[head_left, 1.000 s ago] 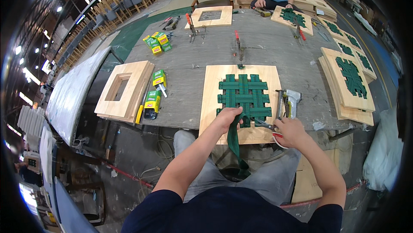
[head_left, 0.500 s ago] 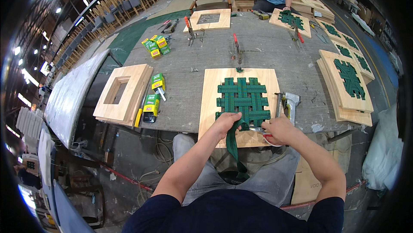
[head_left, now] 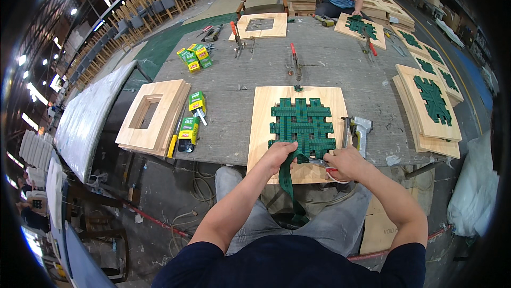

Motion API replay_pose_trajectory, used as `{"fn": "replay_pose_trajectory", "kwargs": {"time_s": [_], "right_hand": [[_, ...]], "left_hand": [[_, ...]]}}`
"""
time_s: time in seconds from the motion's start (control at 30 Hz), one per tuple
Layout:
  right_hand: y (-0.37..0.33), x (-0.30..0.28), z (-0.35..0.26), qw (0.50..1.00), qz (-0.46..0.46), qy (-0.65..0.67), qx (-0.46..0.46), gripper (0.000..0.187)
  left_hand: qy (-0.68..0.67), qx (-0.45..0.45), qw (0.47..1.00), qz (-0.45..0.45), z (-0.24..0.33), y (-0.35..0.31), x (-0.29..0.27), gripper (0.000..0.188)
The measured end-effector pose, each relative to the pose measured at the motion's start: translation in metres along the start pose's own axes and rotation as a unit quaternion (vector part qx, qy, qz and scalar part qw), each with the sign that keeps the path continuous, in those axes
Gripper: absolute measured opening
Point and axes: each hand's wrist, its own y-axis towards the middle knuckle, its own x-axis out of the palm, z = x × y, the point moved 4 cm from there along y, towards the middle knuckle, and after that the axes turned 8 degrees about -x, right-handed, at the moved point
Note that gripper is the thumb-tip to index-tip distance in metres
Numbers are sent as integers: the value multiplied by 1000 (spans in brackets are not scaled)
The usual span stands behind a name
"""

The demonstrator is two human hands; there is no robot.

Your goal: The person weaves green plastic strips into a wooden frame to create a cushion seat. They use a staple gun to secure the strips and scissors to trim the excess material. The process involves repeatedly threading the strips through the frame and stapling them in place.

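The dark green, flat webbing strap (head_left: pixel 286 179) hangs from the bare left hand (head_left: pixel 282 156), past the near edge of the pale, square wooden board (head_left: pixel 260 118) and over the lap; it should handle as light, limp and tough, best pinched flat near the weave. The left fingers are closed on it, while the right hand (head_left: pixel 345 163) wraps the red-and-white handles of the steel scissors (head_left: pixel 331 169) — whether the blades are parted, I cannot tell. The board looks stiff and moderately heavy, best held by its bare margins. Counted: one hanging strap, one pair of scissors, one silver-grey staple gun (head_left: pixel 363 127) beside the board, three red-handled metal clamps (head_left: pixel 293 49), two yellow-and-green cardboard boxes (head_left: pixel 196 101) by the left frame stack (head_left: pixel 136 128); the farther boxes (head_left: pixel 195 56) overlap too much to count.
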Motion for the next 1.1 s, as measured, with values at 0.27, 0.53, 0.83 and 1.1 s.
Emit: {"fn": "replay_pose_trajectory", "kwargs": {"time_s": [0.27,0.53,0.83,1.1], "right_hand": [[3,3,5,998,31,-4,-55,40],[16,5,0,997,28,52,-44,38],[-82,25,72,825,371,180,388,40],[-119,42,124,821,389,4,417,29]], "left_hand": [[21,4,1000,-19,5,-8,-2,32],[41,31,998,-38,4,-26,15,31],[70,-12,992,-104,-78,-85,3,27],[-182,-85,980,5,-148,-77,-9,42]]}}
